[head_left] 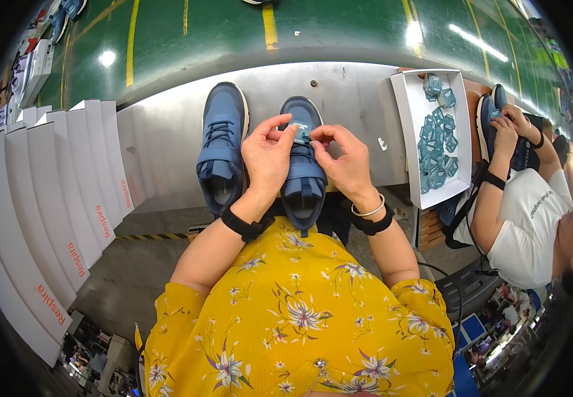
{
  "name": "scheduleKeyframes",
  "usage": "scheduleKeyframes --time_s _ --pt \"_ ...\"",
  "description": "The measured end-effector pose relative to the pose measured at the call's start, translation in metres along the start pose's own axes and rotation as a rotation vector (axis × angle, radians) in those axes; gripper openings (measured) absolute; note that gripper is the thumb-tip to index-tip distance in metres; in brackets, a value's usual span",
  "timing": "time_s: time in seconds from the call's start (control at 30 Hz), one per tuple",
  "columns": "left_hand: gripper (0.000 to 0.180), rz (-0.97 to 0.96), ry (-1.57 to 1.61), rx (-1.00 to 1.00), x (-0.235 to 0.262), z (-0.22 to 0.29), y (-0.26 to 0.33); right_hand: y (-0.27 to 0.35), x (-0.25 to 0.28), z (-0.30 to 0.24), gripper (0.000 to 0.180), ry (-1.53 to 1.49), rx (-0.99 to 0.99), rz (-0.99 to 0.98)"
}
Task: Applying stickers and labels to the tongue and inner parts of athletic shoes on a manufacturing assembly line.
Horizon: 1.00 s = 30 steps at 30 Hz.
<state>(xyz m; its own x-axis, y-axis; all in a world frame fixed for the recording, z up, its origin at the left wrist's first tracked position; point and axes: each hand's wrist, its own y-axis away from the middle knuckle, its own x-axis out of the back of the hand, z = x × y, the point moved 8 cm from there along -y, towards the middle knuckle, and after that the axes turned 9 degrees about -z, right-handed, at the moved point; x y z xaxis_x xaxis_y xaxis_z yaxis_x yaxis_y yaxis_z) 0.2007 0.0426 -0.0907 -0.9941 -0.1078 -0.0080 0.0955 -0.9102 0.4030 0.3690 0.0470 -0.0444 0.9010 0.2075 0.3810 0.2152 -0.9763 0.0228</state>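
Two blue shoes lie side by side on the metal bench with their toes pointing away from me. Both hands are at the right-hand shoe (pixel 303 173), over its laces. A small teal hang tag (pixel 301 132) rests against the lace area near the toe. My left hand (pixel 268 151) pinches the tag's left edge between thumb and finger. My right hand (pixel 344 161) has its thumb and finger pressed together at the tag's lower right, by the laces; what they grip is too small to make out. The left-hand shoe (pixel 222 135) stands untouched beside my left hand.
A white open box (pixel 405 132) holding many teal tags (pixel 437 142) stands at the right. White shoe boxes (pixel 68 192) are stacked at the left. A co-worker (pixel 531 218) handles a dark shoe (pixel 485 126) at the far right. Beyond the metal bench (pixel 161 132) lies a green floor.
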Motion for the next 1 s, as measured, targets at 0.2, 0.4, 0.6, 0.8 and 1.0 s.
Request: scheduleKeyframes --time_s 0.2,0.4,0.6,0.8,1.0 --pt "0.022 -0.007 -0.002 0.026 0.002 0.0 0.001 -0.009 -0.006 -0.023 0.019 0.129 0.149 -0.025" --pt "0.021 -0.056 0.01 0.056 0.006 -0.003 0.0 -0.017 -0.011 -0.022 0.02 0.19 0.118 -0.094" --pt "0.016 -0.078 0.118 0.031 0.012 -0.005 0.004 -0.011 -0.013 -0.032 0.014 0.339 0.221 -0.074" --pt "0.013 -0.187 -0.05 0.055 0.015 0.002 0.0 -0.003 -0.012 -0.034 0.012 0.402 0.281 -0.018" --pt "0.013 -0.252 -0.119 0.072 0.014 0.001 0.0 -0.002 -0.012 -0.035 0.014 0.385 0.277 -0.004"
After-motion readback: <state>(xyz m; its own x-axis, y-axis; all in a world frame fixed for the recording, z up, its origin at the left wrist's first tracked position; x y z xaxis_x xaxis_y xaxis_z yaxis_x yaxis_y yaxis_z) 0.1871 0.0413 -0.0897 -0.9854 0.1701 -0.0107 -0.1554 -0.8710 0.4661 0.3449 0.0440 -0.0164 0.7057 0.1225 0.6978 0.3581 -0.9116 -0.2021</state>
